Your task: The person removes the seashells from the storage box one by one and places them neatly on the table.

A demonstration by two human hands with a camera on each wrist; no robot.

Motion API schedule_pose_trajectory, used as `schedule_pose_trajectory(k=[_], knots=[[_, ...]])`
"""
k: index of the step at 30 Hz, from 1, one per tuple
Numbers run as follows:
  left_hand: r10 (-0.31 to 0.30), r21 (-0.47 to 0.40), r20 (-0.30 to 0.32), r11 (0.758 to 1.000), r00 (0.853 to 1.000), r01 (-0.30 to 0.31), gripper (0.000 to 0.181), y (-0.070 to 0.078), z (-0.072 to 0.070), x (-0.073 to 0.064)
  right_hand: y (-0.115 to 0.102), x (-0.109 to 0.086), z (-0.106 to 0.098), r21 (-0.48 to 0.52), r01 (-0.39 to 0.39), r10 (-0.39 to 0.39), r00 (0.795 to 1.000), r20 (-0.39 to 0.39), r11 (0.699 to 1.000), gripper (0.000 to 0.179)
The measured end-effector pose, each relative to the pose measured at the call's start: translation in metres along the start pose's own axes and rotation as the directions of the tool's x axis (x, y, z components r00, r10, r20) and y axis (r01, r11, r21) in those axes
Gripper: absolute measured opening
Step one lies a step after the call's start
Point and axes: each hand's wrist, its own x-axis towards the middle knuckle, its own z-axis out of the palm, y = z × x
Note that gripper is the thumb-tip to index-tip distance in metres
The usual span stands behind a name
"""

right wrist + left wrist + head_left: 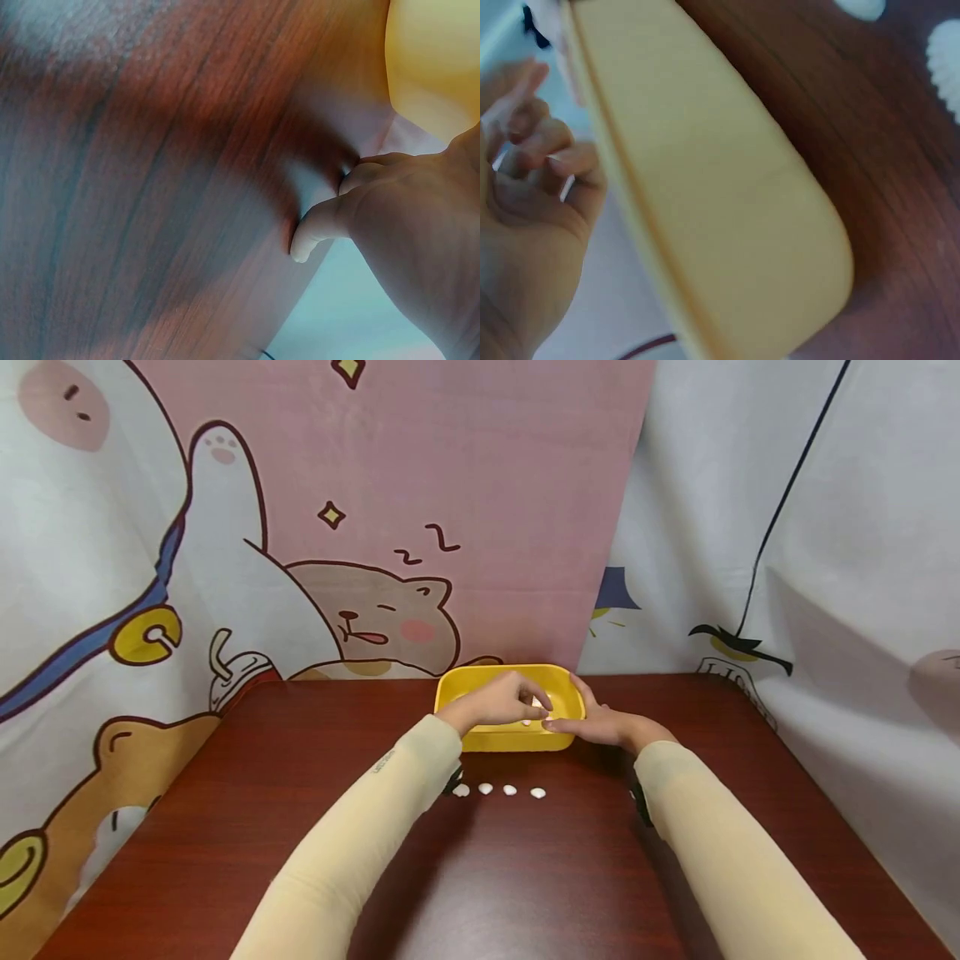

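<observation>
A yellow plastic basin [510, 741] stands near the far edge of the table. My left hand [504, 697] reaches over it from the left, index finger and thumb brought near each other above the inside. In the left wrist view the other fingers [577, 159] of this hand are curled; I cannot tell whether a shell is between thumb and index finger. White shells [527, 722] show inside the basin below. My right hand [603, 725] holds the basin's right end, thumb over the near rim and fingers along the outside. Its lower fingertips [301, 247] are down at the tabletop.
In front of the basin, several white seashells [486, 788] lie in a row on the dark red-brown wooden table [510, 877]. Cartoon-printed cloth [487, 485] hangs behind the table and along both sides.
</observation>
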Motion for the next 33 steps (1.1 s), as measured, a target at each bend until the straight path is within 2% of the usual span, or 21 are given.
schedule_pose_trajectory(k=[4,8,14,17,24,33], knots=[[-0.114,-0.017,-0.055,0.993,0.992,0.113,0.025,-0.021,0.002,0.014,0.002,-0.001,0.001,0.015,-0.008,0.008,1.0,-0.005,1.0,0.129],[-0.211,-0.013,-0.04,0.977,0.977,0.211,0.03,-0.037,0.005,0.019,0.005,0.0,0.005,0.031,-0.012,0.012,1.0,-0.012,0.999,0.127],[-0.308,-0.01,-0.078,0.951,0.948,0.308,0.039,-0.046,0.006,0.022,0.003,-0.001,0.006,0.033,-0.004,0.005,1.0,-0.022,0.999,0.128],[-0.324,0.024,-0.087,0.945,0.942,0.328,0.039,-0.045,0.009,0.026,0.002,-0.001,0.005,0.019,0.004,-0.003,1.0,-0.018,1.0,0.13],[-0.312,0.118,-0.1,0.939,0.945,0.323,0.034,-0.048,0.017,0.036,0.005,0.003,0.002,0.019,-0.008,0.009,1.0,-0.022,1.0,0.133],[-0.337,0.119,-0.164,0.926,0.927,0.358,0.032,-0.048,0.023,0.045,0.003,0.001,0.001,0.009,-0.006,0.006,1.0,-0.021,1.0,0.126]])
